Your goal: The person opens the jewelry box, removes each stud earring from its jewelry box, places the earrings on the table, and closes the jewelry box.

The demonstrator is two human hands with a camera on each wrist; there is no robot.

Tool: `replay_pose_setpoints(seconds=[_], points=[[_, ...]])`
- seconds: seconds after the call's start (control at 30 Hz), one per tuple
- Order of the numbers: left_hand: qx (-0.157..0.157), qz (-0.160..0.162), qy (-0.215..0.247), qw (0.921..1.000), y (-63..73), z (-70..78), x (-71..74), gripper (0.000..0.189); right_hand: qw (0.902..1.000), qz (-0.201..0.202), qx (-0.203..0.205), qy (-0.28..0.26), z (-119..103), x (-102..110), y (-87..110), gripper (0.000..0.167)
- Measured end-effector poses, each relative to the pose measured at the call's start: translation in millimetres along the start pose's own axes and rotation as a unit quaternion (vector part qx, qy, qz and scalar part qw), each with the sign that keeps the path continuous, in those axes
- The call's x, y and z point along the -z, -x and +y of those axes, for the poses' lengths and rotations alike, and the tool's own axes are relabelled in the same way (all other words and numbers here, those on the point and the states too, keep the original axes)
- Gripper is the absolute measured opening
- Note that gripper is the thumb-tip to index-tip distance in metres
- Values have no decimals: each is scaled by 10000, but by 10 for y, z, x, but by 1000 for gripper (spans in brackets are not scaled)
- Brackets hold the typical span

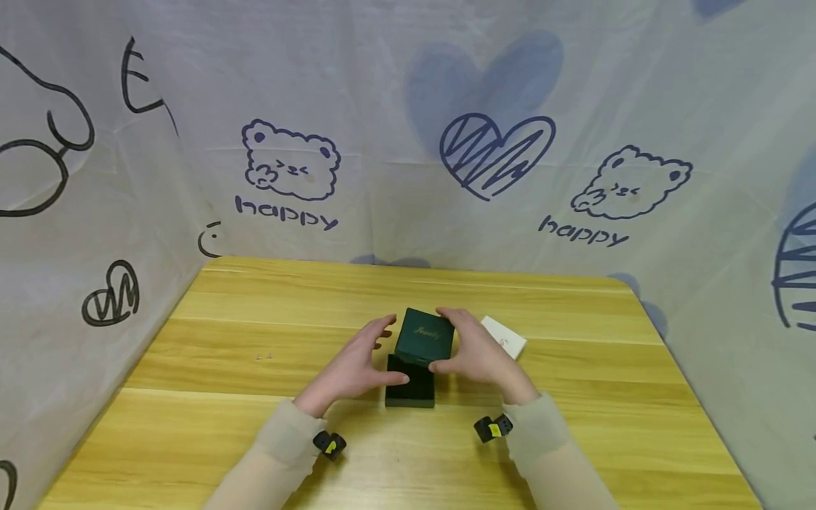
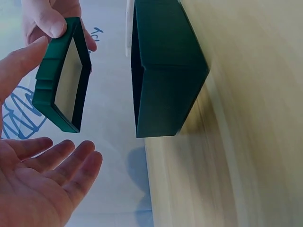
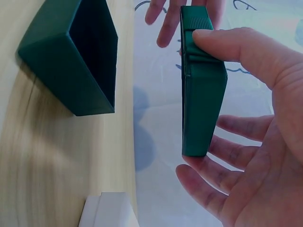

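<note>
A dark green jewelry box lid (image 1: 425, 334) with gold lettering is held above the table by my right hand (image 1: 477, 353), thumb on its near edge and fingers on the far side. In the left wrist view, the lid's pale inner face (image 2: 69, 84) shows. Under and nearer than it stands the open green box base (image 1: 410, 398), dark inside. My left hand (image 1: 357, 363) spreads at the lid's left with fingers apart and holds nothing. Its thumb (image 2: 22, 65) comes close to the lid's edge in the left wrist view.
A small white box (image 1: 508, 338) with a printed mark lies just beyond my right hand, partly hidden by it. The wooden table (image 1: 255, 418) meets a white cloth backdrop (image 1: 382, 85) with drawings at its back and sides.
</note>
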State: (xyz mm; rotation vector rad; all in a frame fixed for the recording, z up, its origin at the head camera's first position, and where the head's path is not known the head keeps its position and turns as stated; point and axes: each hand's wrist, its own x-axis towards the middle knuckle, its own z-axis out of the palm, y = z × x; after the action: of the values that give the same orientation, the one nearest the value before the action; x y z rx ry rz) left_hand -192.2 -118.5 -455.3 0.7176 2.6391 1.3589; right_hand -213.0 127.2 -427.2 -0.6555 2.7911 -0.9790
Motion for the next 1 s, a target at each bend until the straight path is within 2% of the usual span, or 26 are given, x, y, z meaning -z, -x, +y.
replay_pose_setpoints(seconds=[0.2,0.57,1.0], points=[[14,-55,13,10000,-6,33,12,99,9996,-60,283,-55,-40,5,58,94],[-285,-136,26,9995,9,18,31,96,9971,-217,721,-149,-37,-36,113,94],[-111,-365,-277,9989,104,-84,32,93,9963,-363,705,-334,40,-210,138,93]])
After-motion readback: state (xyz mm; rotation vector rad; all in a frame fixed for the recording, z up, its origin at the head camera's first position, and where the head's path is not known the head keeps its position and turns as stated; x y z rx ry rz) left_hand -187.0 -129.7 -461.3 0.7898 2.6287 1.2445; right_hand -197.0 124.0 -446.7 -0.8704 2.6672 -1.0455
